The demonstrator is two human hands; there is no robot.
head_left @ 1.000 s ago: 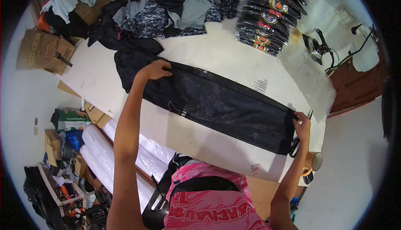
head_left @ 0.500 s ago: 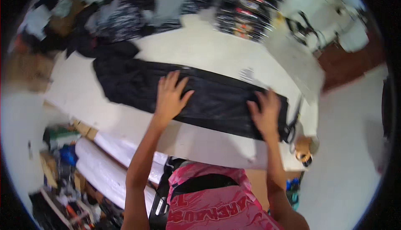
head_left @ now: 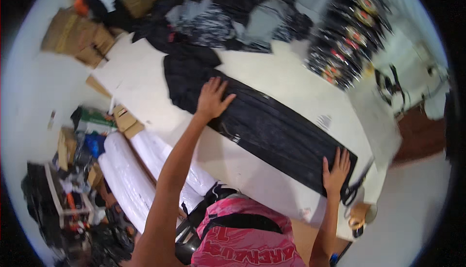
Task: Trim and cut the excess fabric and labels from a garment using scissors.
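A long black garment (head_left: 276, 129), which looks like trousers folded lengthwise, lies flat across the white table (head_left: 272, 68). Its far left end is bunched, and small white marks show along its edges. My left hand (head_left: 212, 99) rests palm down near that bunched end, fingers spread. At the other end, close to the straight hem, my right hand (head_left: 336, 172) presses flat with its fingers stretched out. Just beyond the hem, black-handled scissors (head_left: 350, 194) lie beside my right hand. Neither hand grasps the cloth.
Black and grey patterned clothes (head_left: 228, 19) are heaped at the back. Packaged black items (head_left: 347, 39) are stacked at the back right. A tape roll (head_left: 359, 213) sits at the right corner. Plastic-wrapped white rolls (head_left: 128, 175) and a cardboard box (head_left: 77, 36) stand at the left.
The view has turned, so the garment now slants down to the right. My left hand has slid along it toward the bunched end. My right hand remains near the hem.
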